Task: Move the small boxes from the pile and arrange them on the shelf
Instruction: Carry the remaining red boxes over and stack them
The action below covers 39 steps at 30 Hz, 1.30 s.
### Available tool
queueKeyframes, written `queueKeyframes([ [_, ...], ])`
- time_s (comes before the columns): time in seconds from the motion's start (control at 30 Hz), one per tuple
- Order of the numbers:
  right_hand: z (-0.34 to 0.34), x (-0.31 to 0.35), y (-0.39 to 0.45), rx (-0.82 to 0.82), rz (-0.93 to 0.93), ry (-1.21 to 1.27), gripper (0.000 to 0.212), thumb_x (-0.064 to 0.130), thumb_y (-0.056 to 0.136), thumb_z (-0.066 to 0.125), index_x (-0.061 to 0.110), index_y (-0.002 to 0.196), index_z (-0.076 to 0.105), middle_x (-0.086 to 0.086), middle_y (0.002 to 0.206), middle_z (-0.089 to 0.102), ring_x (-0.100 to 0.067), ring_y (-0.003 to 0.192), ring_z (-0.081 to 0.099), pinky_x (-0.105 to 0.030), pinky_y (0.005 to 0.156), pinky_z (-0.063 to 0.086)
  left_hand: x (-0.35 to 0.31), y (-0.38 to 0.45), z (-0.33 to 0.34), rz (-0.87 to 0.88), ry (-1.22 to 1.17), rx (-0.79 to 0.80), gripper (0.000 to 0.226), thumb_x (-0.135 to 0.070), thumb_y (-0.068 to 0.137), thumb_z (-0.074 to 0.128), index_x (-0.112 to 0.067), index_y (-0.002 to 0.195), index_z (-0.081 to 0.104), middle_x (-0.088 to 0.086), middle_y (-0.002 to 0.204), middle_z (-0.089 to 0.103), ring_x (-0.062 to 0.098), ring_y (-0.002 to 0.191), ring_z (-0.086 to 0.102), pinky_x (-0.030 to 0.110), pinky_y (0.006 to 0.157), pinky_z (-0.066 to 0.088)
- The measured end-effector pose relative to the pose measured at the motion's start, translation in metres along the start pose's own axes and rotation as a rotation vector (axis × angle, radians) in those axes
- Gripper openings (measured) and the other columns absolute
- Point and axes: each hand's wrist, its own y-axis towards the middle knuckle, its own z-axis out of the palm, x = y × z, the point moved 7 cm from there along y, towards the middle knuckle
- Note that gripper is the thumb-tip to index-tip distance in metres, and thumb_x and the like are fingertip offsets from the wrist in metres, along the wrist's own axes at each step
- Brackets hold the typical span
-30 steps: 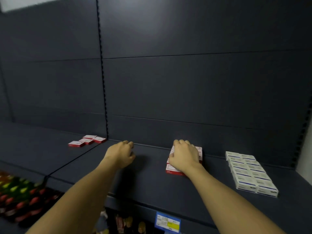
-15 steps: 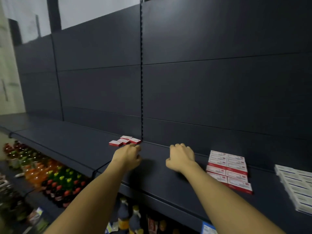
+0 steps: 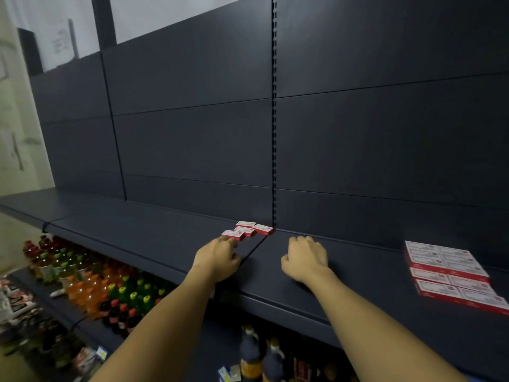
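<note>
A: Head cam: we've got four small red boxes [image 3: 247, 230] loose at the back of the dark shelf [image 3: 143, 230], right by the slotted upright [image 3: 274, 133].

B: Yep, and our left hand [image 3: 217, 257] has fingertips at the nearest one, gripping nothing. Right hand [image 3: 304, 257] is loosely curled, empty. Tidy red-box block [image 3: 451, 271] sits far right.

Loose small boxes [image 3: 248, 230] at shelf [image 3: 137, 230] back, by upright [image 3: 274, 161]; arranged boxes [image 3: 451, 274] far right of upright; bottles [image 3: 110, 293] below shelf.
</note>
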Motion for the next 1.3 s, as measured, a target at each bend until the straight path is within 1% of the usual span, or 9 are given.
queueKeyframes([
  [0.1, 0.004, 0.023, 0.006, -0.017, 0.007, 0.006, 0.044, 0.037, 0.094, 0.048, 0.01, 0.128, 0.054, -0.007, 0.13, 0.059, -0.025, 0.123, 0.05, -0.037, 0.1, 0.041, 0.018, 0.001, 0.0, 0.013, 0.009, -0.006, 0.038, -0.033, 0.092, 0.049, -0.02, 0.126, 0.06, 0.0, 0.132, 0.056, 0.023, 0.113, 0.059, 0.035, 0.086, 0.052],
  [0.23, 0.013, 0.046, 0.015, -0.022, -0.015, 0.002, 0.043, 0.037, 0.094, 0.048, 0.011, 0.128, 0.053, -0.007, 0.13, 0.058, -0.026, 0.123, 0.05, -0.037, 0.1, 0.041, 0.042, 0.008, 0.003, 0.004, -0.026, -0.016, 0.038, -0.034, 0.093, 0.049, -0.019, 0.127, 0.058, 0.0, 0.127, 0.057, 0.022, 0.109, 0.058, 0.037, 0.085, 0.053],
  [0.53, 0.037, 0.064, 0.054, -0.058, 0.003, 0.008, 0.042, 0.033, 0.095, 0.046, 0.011, 0.13, 0.053, -0.007, 0.13, 0.058, -0.025, 0.122, 0.05, -0.037, 0.099, 0.041, 0.072, 0.048, 0.02, 0.065, -0.038, -0.033, 0.04, -0.035, 0.094, 0.049, -0.019, 0.13, 0.057, 0.0, 0.125, 0.055, 0.02, 0.11, 0.058, 0.036, 0.083, 0.052],
  [0.67, 0.051, 0.067, 0.077, -0.081, 0.01, 0.032, 0.043, 0.033, 0.094, 0.045, 0.012, 0.131, 0.053, -0.005, 0.132, 0.058, -0.024, 0.122, 0.05, -0.036, 0.099, 0.041, 0.083, 0.072, 0.03, 0.095, -0.049, -0.055, 0.034, -0.034, 0.093, 0.048, -0.019, 0.122, 0.058, -0.002, 0.118, 0.056, 0.02, 0.108, 0.057, 0.035, 0.079, 0.051],
  [0.8, 0.062, 0.069, 0.099, -0.113, 0.014, 0.073, 0.039, 0.033, 0.094, 0.046, 0.013, 0.125, 0.056, -0.004, 0.127, 0.06, -0.024, 0.117, 0.052, -0.035, 0.097, 0.041, 0.089, 0.099, 0.036, 0.114, -0.07, -0.097, 0.026, -0.036, 0.094, 0.048, -0.019, 0.113, 0.056, -0.004, 0.11, 0.055, 0.018, 0.105, 0.055, 0.036, 0.078, 0.05],
  [0.9, 0.067, 0.066, 0.117, -0.131, 0.029, 0.085, 0.034, 0.033, 0.093, 0.046, 0.014, 0.119, 0.057, -0.004, 0.12, 0.062, -0.023, 0.112, 0.054, -0.034, 0.094, 0.042, 0.088, 0.12, 0.041, 0.15, -0.088, -0.094, 0.031, -0.037, 0.094, 0.048, -0.018, 0.116, 0.056, -0.003, 0.115, 0.055, 0.019, 0.109, 0.054, 0.036, 0.081, 0.049],
  [1.03, 0.073, 0.066, 0.135, -0.148, 0.039, 0.087, 0.032, 0.033, 0.092, 0.047, 0.014, 0.115, 0.058, -0.004, 0.116, 0.063, -0.023, 0.109, 0.055, -0.035, 0.091, 0.044, 0.089, 0.139, 0.048, 0.206, -0.093, -0.075, 0.038, -0.038, 0.092, 0.048, -0.018, 0.124, 0.055, -0.003, 0.123, 0.055, 0.019, 0.113, 0.054, 0.035, 0.084, 0.05],
  [1.2, 0.082, 0.079, 0.152, -0.165, 0.059, 0.114, 0.029, 0.032, 0.09, 0.048, 0.014, 0.11, 0.059, -0.004, 0.113, 0.063, -0.023, 0.107, 0.056, -0.035, 0.09, 0.045, 0.106, 0.154, 0.058, 0.225, -0.143, -0.047, 0.04, -0.043, 0.087, 0.044, -0.021, 0.119, 0.056, -0.005, 0.117, 0.056, 0.017, 0.111, 0.054, 0.034, 0.083, 0.049],
  [1.3, 0.089, 0.087, 0.16, -0.196, 0.108, 0.204, 0.029, 0.03, 0.089, 0.05, 0.015, 0.112, 0.06, -0.002, 0.112, 0.063, -0.022, 0.106, 0.056, -0.034, 0.088, 0.046, 0.117, 0.168, 0.058, 0.243, -0.209, -0.059, 0.044, -0.044, 0.086, 0.043, -0.022, 0.122, 0.056, -0.006, 0.117, 0.056, 0.016, 0.108, 0.056, 0.035, 0.084, 0.049],
])
